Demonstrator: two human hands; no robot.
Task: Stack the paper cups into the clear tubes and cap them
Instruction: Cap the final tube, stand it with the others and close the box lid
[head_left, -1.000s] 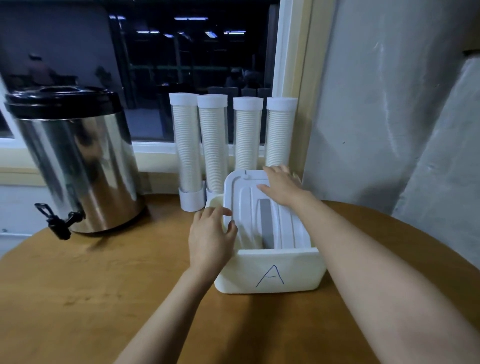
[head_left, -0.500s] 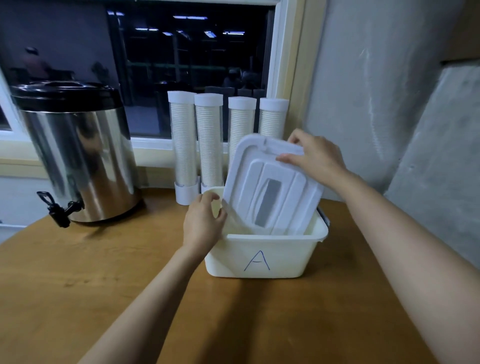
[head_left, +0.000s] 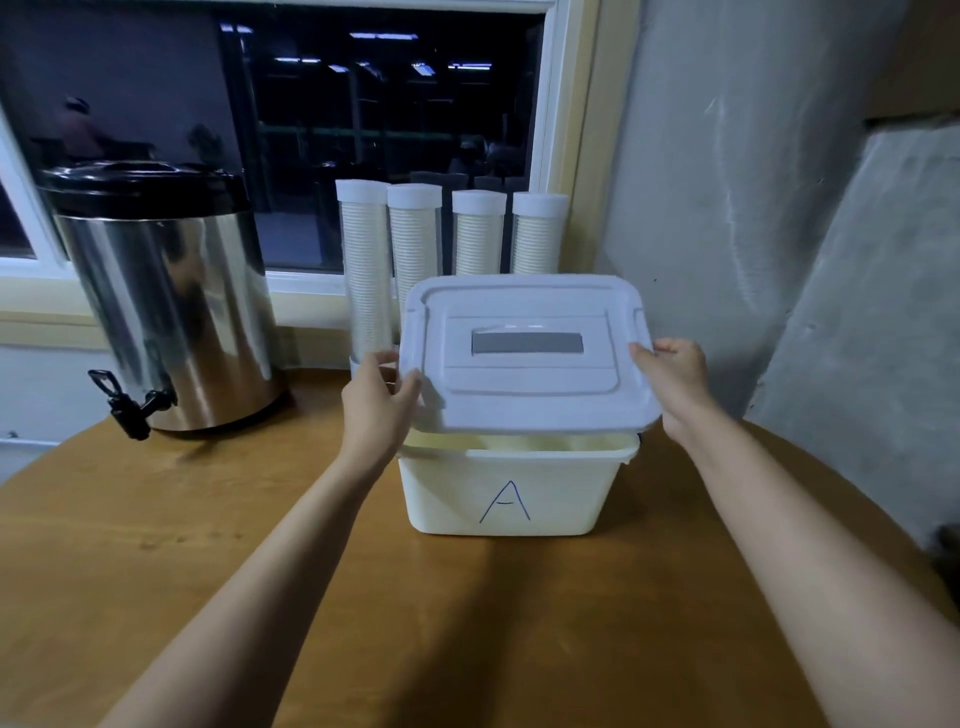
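Several clear tubes (head_left: 363, 270) filled with stacked paper cups stand capped in white against the window sill. In front of them sits a white bin (head_left: 509, 493) marked "A". A white lid (head_left: 524, 358) hovers level just above the bin's rim. My left hand (head_left: 379, 400) grips the lid's left edge and my right hand (head_left: 672, 376) grips its right edge. The inside of the bin is mostly hidden by the lid.
A steel drink urn (head_left: 161, 306) with a black lid and a black tap stands at the back left of the round wooden table (head_left: 156, 561). A grey wall rises close behind and to the right of the bin.
The lid was lying tilted inside the bin; my right hand lifted it out, my left hand took its left edge, and it is held flat above the bin.
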